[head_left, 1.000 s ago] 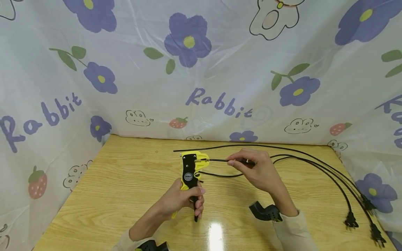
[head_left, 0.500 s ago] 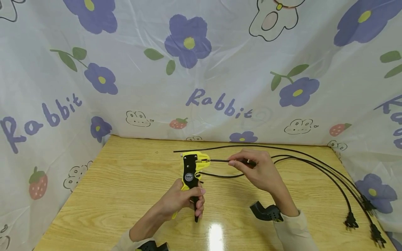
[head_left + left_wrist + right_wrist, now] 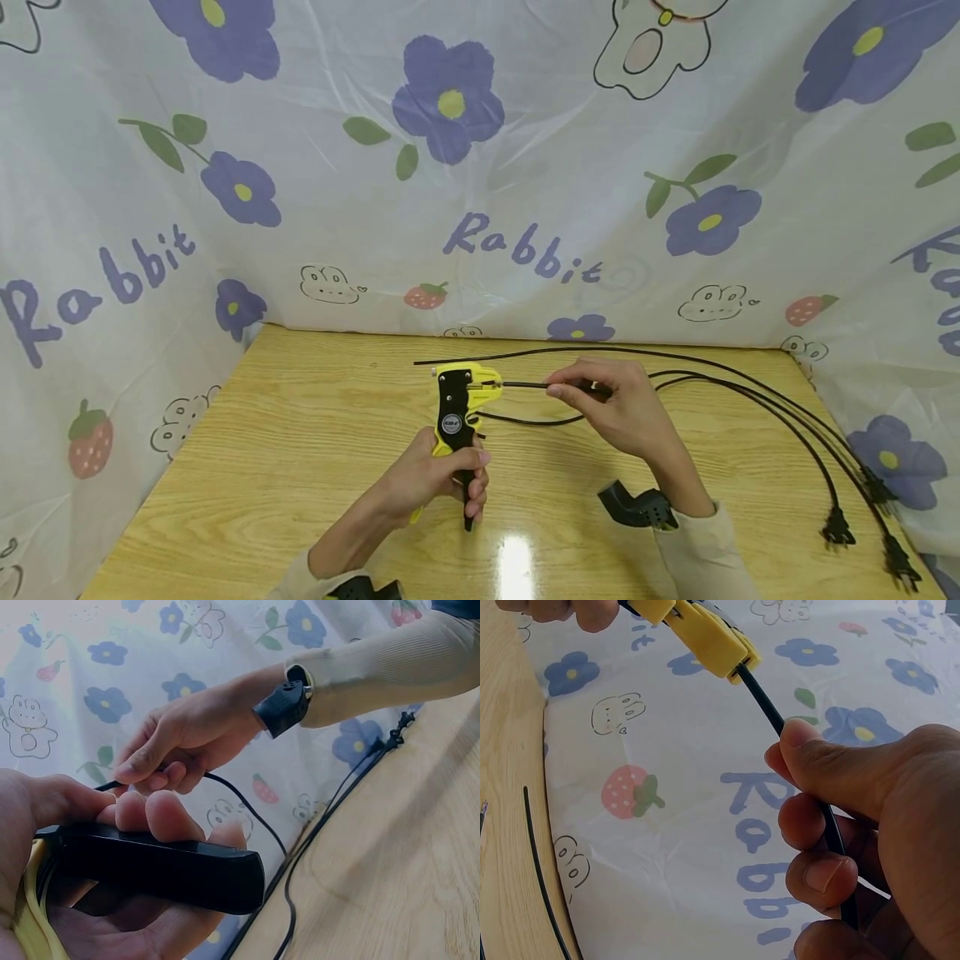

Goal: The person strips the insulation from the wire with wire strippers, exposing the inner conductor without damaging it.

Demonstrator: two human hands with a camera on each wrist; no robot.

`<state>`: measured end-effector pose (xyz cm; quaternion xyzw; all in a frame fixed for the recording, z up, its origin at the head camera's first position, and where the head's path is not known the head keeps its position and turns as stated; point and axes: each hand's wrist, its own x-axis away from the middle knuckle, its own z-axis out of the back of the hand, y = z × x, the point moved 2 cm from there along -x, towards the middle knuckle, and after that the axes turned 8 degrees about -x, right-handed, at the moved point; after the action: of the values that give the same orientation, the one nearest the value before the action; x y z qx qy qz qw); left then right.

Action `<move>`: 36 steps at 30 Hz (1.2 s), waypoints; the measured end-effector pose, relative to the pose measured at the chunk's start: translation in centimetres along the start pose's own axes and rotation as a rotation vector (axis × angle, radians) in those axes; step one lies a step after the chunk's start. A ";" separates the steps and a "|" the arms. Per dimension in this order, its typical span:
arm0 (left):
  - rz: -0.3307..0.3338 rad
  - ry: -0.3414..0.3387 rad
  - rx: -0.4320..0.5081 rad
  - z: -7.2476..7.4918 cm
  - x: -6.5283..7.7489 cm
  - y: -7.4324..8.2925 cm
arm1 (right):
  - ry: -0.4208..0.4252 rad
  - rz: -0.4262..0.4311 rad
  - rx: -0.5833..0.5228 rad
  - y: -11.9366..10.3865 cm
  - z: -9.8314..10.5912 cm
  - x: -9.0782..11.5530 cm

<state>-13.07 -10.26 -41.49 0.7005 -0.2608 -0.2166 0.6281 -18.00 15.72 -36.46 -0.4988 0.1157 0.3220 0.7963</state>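
My left hand (image 3: 442,471) grips the handles of a yellow and black wire stripper (image 3: 452,400), held upright with its nose pointing right. The black handle (image 3: 165,866) fills the palm in the left wrist view, fingers wrapped round it. My right hand (image 3: 611,404) pinches a black power cord (image 3: 761,697) between thumb and forefinger, a short way from the tool. The cord's end runs into the yellow nose (image 3: 724,649) of the stripper; its tip is hidden inside. Behind the thumb, the cord passes under the other curled fingers.
More black cords lie across the wooden table (image 3: 300,467), with plugs (image 3: 838,527) at the right. One cord (image 3: 600,349) runs along the back edge, its cut end at the left. A flower-patterned curtain (image 3: 517,167) hangs behind and at the sides.
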 end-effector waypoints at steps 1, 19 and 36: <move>0.000 0.000 -0.003 0.0 0.0 0.0 | -0.001 -0.001 0.000 0.0 0.0 0.0; 0.037 0.005 -0.021 0.3 -0.1 -0.1 | 0.007 -0.037 0.012 0.1 0.2 0.1; 0.012 -0.027 0.007 0.4 0.1 0.2 | 0.005 -0.040 -0.011 0.3 0.2 0.1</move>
<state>-13.28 -10.63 -41.31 0.6982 -0.2739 -0.2213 0.6233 -18.16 16.04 -36.63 -0.5060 0.1057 0.3053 0.7997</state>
